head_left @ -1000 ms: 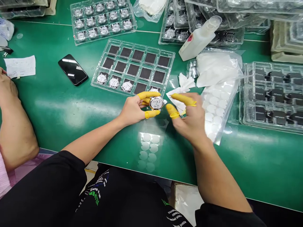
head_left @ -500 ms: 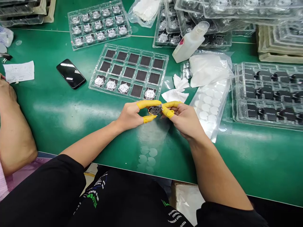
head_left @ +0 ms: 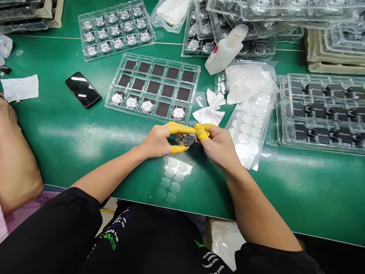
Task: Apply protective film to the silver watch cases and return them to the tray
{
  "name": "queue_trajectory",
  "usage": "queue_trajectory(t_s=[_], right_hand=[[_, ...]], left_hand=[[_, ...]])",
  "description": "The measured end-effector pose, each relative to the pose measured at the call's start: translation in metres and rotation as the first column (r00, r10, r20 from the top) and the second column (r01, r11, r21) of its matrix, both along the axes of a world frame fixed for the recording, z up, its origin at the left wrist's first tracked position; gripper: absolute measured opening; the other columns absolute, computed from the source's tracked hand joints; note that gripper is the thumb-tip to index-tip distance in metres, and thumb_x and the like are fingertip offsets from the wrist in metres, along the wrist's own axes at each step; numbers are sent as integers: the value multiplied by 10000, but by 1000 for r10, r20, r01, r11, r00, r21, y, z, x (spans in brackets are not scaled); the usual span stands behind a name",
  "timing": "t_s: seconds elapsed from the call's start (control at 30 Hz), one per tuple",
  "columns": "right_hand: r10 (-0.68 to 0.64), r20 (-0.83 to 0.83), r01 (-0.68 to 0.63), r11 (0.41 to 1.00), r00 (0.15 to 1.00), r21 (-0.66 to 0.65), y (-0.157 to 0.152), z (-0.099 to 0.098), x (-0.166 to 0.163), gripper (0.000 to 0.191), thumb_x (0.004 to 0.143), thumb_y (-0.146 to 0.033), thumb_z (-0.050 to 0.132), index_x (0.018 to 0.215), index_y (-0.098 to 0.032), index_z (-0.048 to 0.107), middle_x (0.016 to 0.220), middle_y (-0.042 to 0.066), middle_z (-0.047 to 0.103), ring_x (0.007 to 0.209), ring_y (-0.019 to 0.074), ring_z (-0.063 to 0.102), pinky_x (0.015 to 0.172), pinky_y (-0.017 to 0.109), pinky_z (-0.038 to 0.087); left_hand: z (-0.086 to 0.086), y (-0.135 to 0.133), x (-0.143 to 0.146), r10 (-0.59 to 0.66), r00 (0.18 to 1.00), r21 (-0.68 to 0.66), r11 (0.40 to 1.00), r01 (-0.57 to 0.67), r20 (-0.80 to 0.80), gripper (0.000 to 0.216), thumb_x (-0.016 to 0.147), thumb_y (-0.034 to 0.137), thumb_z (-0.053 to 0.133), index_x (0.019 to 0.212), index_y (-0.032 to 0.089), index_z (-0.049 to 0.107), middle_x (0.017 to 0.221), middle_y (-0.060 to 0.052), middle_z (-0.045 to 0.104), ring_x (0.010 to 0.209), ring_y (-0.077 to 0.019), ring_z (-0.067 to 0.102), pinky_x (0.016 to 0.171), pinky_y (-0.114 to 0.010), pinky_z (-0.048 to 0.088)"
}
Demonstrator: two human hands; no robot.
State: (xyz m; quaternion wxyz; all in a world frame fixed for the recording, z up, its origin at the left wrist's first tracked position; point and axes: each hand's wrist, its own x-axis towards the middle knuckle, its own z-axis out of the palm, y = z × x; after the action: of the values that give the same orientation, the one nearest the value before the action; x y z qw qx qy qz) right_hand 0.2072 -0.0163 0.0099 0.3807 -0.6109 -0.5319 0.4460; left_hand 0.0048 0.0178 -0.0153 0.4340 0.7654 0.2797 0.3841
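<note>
My left hand [head_left: 159, 141], with yellow finger cots on thumb and fingers, holds a round silver watch case [head_left: 187, 140] by its rim, marked back facing up. My right hand [head_left: 217, 141], also in yellow finger cots, pinches thumb and finger together at the case's right edge; what is between the tips, if anything, is too small to make out. Below the hands, a clear sheet of round film stickers [head_left: 171, 179] lies on the green table. Just beyond them is a clear compartment tray [head_left: 154, 114] with dark pads and several watch cases in its near row.
A black phone [head_left: 83, 90] lies left of the tray. To the right are crumpled white wipes [head_left: 212, 108], a plastic bottle [head_left: 226, 50], more sticker sheets [head_left: 248, 129] and trays of black parts [head_left: 319, 110]. Another person's arm [head_left: 19, 152] rests at the left edge.
My right hand has drawn its thumb and finger closer together at the case's edge. The case sits slightly lower. The sticker sheet below has shifted left and shows more clearly.
</note>
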Motion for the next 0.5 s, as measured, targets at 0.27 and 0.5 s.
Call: queue_trajectory(t_s=[0.27,0.5], right_hand=[[77,130,-95,985,989,141,3,6,21,273,793,-434,769,996,-256,730,1042,55,710,846,195,620,677,334,478],[94,185,-149,937,978,315,3,9,21,88,807,-317,756,849,-254,710,1030,57,691,972,229,636,712,355,476]], left_hand=[[2,-2,-1,-21,998,130,991,29,-61,372,841,208,738,1213,224,750,1126,-35,805,1003,-161,747,951,-290,605],[4,-4,-1,-46,991,71,996,55,-128,406,814,230,751,1220,244,757,1062,-15,811,904,-147,737,874,-272,606]])
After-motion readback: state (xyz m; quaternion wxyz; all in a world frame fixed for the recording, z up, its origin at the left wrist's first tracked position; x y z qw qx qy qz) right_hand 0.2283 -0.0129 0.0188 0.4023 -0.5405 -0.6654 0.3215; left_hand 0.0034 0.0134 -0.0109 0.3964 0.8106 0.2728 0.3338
